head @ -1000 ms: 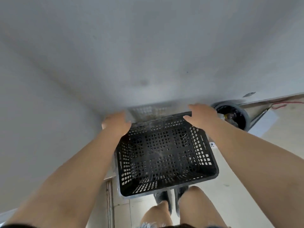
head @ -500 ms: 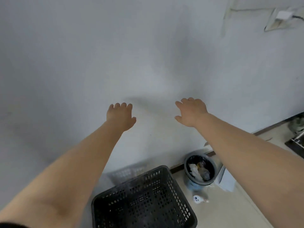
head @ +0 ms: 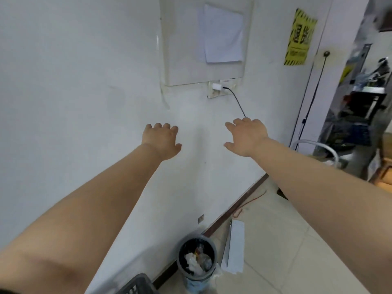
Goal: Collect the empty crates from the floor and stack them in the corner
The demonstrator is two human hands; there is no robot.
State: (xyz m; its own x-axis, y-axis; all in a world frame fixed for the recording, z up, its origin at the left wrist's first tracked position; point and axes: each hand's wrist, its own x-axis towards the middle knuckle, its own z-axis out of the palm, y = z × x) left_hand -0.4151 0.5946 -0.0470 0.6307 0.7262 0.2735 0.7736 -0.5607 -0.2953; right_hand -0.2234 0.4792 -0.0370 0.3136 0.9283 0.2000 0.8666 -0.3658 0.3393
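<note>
Only a corner of the black perforated crate [head: 137, 285] shows at the bottom edge, on the floor against the white wall. My left hand [head: 162, 141] is raised in front of the wall, palm down, fingers apart and holding nothing. My right hand [head: 247, 135] hovers level with it to the right, also spread and empty. Both hands are far above the crate and touch nothing.
A round bin [head: 197, 262] with rubbish stands by the wall right of the crate. A flat white panel [head: 235, 247] leans next to it. A socket with a black cable [head: 237, 101] is on the wall. Cluttered shelves [head: 358, 115] stand at the right, across tiled floor [head: 286, 240].
Both hands let go of the crate's rim and rose away from it. The view lifted and swung right, so the crate slid to the bottom edge.
</note>
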